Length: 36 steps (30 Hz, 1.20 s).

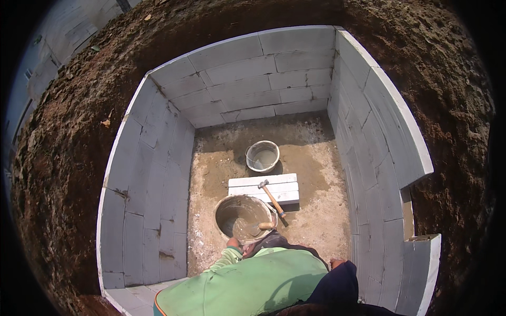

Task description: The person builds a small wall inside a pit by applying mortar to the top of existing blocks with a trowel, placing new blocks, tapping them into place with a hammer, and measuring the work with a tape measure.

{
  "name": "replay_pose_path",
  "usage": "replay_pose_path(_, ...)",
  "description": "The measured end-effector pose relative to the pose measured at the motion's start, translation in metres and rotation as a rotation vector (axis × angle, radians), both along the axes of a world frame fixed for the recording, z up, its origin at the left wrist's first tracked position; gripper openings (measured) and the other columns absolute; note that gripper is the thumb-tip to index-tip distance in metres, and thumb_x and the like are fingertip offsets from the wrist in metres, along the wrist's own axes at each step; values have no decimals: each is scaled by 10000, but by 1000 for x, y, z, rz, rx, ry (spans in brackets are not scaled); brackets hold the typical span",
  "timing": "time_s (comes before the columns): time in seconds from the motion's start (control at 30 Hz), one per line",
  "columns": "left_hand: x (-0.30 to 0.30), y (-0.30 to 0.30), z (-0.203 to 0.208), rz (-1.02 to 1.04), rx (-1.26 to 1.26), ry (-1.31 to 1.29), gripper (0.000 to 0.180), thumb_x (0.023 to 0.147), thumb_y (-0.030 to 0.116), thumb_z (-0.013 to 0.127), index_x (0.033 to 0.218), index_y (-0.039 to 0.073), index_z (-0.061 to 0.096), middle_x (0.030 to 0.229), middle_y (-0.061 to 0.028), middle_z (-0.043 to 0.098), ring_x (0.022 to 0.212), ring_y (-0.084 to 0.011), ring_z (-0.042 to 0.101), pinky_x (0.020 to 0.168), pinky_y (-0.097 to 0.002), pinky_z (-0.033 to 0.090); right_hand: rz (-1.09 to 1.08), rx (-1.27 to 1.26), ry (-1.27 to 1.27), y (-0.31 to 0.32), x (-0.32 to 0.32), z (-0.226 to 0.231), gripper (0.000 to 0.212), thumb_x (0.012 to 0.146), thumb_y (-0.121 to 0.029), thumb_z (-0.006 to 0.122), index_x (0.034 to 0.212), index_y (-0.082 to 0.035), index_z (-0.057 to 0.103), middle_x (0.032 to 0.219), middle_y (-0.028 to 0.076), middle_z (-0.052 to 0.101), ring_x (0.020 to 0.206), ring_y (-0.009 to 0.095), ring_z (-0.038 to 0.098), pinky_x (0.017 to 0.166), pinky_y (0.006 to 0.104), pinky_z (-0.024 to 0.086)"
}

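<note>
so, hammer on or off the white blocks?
On: the hammer lies across the white blocks, its lower end jutting past their near edge.

"Where's the left hand point(233, 243)?"
"At the near rim of the large bucket point(227, 213). A tool's wooden handle point(266, 225) shows at that bucket's right side."
"And the right hand point(336, 262)?"
"Probably the bit of skin by the dark cloth point(337, 284); most of it is hidden."
"What's beyond?"
"A hammer point(275, 202) lies across white blocks point(245, 182) (head toward the far side), with a smaller bucket point(254, 150) behind them. Grey block walls point(237, 68) stand around."
</note>
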<state>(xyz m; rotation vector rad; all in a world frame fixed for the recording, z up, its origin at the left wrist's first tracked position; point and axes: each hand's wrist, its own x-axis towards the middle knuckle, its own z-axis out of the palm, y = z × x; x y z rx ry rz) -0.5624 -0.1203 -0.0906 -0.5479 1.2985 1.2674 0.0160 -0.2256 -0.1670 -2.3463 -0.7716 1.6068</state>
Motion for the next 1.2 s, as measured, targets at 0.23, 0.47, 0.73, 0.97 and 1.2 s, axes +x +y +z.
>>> replay_pose_path(0.23,1,-14,-18,105,-9,-48,333,983,183,493,1266,60,619,1233,-175,686,1095,-390,681,869,-601,614,-362,-147,92,-20,9,37,189,917,-221,653,912,-39,703,782,110,684,678,241,657,570,398,529)
replay_pose_path(0.47,16,-24,-8,116,-77,16,346,972,158,496,1288,57,595,1250,-190,667,1082,-406,681,854,-618,629,-159,-47,-100,-45,31,58,167,918,-172,624,1024,-53,674,886,85,728,740,227,697,629,378,566)
replay_pose_path(0.73,-9,-4,-12,124,-163,56,358,992,179,441,1260,12,607,1234,-179,675,1064,-368,693,807,-488,656,-381,-160,17,-46,-4,110,117,901,-141,620,999,-79,634,868,71,716,750,230,701,647,351,571)
replay_pose_path(0.97,-46,49,-90,-1436,-380,1452,592,721,515,863,968,-8,735,934,-233,735,936,-413,716,808,-432,570,-380,-318,34,-59,19,120,214,945,-242,595,1141,-157,582,946,66,701,827,276,695,656,495,543)
replay_pose_path(1.2,-72,172,-170,-984,-300,911,445,829,460,772,996,50,721,994,-195,731,907,-397,700,789,-446,580,-493,-377,147,-53,28,181,283,1002,-369,560,1226,-200,595,938,48,685,742,233,654,643,445,503)
